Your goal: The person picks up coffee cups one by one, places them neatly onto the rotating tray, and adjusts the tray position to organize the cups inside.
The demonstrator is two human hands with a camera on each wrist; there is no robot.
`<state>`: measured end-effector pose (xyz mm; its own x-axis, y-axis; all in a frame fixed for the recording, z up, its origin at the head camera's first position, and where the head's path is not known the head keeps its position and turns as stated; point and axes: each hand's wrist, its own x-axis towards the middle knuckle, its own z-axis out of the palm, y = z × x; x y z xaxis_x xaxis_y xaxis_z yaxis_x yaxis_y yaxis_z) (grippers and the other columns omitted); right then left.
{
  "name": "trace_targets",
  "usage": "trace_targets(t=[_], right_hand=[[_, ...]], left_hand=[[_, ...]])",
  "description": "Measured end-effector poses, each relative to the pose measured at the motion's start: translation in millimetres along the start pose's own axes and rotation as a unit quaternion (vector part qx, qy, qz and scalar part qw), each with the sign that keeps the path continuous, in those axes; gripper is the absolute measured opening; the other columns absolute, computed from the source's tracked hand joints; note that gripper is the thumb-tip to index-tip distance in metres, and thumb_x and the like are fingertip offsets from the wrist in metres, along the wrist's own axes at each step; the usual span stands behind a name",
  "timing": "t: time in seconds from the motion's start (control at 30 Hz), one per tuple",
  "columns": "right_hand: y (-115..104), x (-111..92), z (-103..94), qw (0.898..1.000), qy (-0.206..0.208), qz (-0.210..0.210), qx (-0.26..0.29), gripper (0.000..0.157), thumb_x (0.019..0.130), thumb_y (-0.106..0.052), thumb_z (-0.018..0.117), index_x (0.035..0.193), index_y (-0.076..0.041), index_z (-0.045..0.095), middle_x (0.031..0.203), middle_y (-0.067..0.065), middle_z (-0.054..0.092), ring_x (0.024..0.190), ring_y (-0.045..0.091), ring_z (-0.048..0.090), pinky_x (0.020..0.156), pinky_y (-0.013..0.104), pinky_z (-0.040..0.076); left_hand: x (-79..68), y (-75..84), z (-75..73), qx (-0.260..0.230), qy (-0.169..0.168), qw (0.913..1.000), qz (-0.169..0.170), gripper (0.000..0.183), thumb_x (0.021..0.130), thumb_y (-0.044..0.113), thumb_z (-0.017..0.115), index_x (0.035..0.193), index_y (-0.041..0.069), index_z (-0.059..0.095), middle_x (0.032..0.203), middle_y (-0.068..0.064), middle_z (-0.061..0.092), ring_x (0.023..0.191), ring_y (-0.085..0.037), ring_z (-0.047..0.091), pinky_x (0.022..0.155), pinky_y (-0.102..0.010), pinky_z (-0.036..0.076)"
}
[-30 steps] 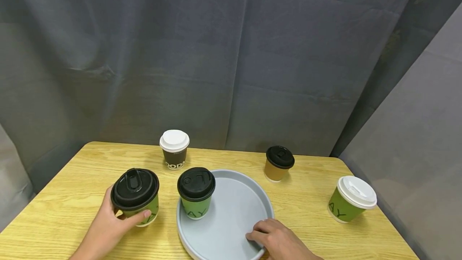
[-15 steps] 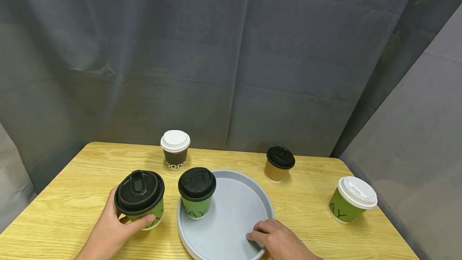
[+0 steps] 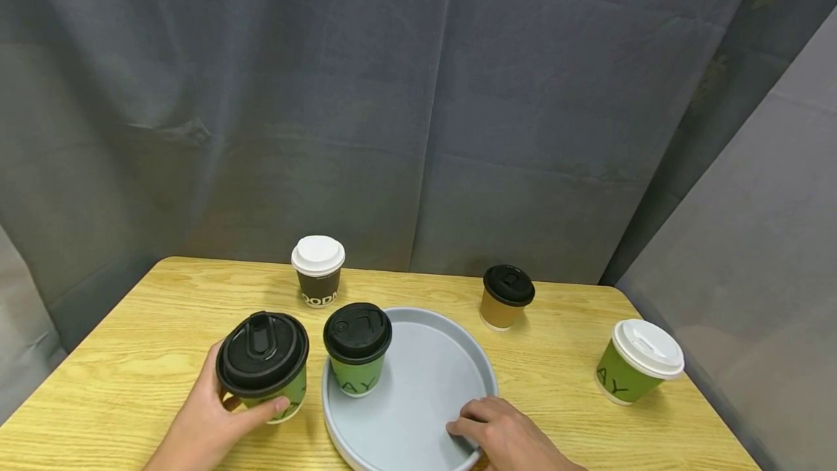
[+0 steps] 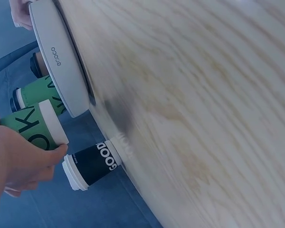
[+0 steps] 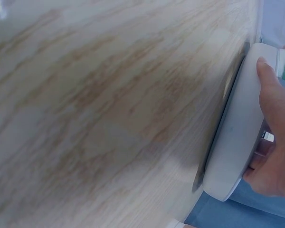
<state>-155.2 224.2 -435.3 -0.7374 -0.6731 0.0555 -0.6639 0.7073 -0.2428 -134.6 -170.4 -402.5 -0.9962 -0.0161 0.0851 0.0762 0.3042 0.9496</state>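
Note:
My left hand (image 3: 212, 413) grips a green paper cup (image 3: 297, 389) with a black lid, thumb across its front and fingers behind. In the left wrist view that cup (image 4: 31, 126) is held clear of the tabletop, its base off the wood. Just right of it, another green cup (image 3: 356, 376) with a black lid stands upright on the left side of a round grey tray (image 3: 425, 384). On the tray's near right rim, my right hand (image 3: 506, 435) holds on; in the right wrist view the thumb (image 5: 266, 71) lies along the outer wall, the other fingers over the rim.
Behind the tray stand a dark cup (image 3: 318, 283) with a white lid, at left, and a brown cup (image 3: 500, 311) with a black lid, at right. A green cup (image 3: 621, 376) with a white lid stands far right on the wooden table (image 3: 556, 355). Grey curtain (image 3: 392, 129) hangs behind.
My left hand has carried the black-lidded green cup a little to the right, nearer the tray and the camera. My right hand and the tray stay almost where they were.

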Motion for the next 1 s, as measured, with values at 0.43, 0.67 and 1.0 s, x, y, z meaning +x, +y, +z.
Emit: trace_targets(t=[0.43, 0.67, 1.0], right_hand=[[0, 1, -0.5, 1.000, -0.005, 0.005, 0.005, 0.049, 0.082, -0.059, 0.074, 0.114, -0.022, 0.073, 0.106, -0.012, 0.060, 0.094, 0.008, 0.055, 0.084, 0.032, 0.055], [0, 0, 0.1, 1.000, -0.004, 0.003, 0.004, 0.049, 0.082, -0.058, 0.074, 0.114, -0.022, 0.073, 0.106, -0.012, 0.060, 0.094, 0.007, 0.055, 0.084, 0.031, 0.055], [-1, 1, -1.0, 1.000, -0.008, 0.008, 0.004, 0.049, 0.082, -0.059, 0.074, 0.114, -0.022, 0.073, 0.106, -0.012, 0.060, 0.095, 0.008, 0.055, 0.085, 0.032, 0.055]], left_hand=[[-4.7, 0.8, 11.8, -0.017, 0.001, 0.9984, 0.054, 0.094, 0.075, 0.006, 0.087, 0.149, 0.008, 0.031, 0.142, -0.013, 0.046, 0.110, -0.006, 0.054, 0.088, -0.023, 0.048], [-6.5, 1.0, 13.9, -0.027, -0.012, 0.9991, 0.031, 0.092, 0.075, 0.007, 0.087, 0.149, 0.007, 0.031, 0.143, -0.014, 0.044, 0.113, -0.008, 0.051, 0.090, -0.029, 0.049], [-8.9, 2.5, 19.9, -0.061, -0.037, 0.9972, 0.024, 0.090, 0.074, 0.007, 0.087, 0.147, 0.011, 0.034, 0.142, -0.011, 0.046, 0.117, -0.012, 0.052, 0.093, -0.036, 0.048]])
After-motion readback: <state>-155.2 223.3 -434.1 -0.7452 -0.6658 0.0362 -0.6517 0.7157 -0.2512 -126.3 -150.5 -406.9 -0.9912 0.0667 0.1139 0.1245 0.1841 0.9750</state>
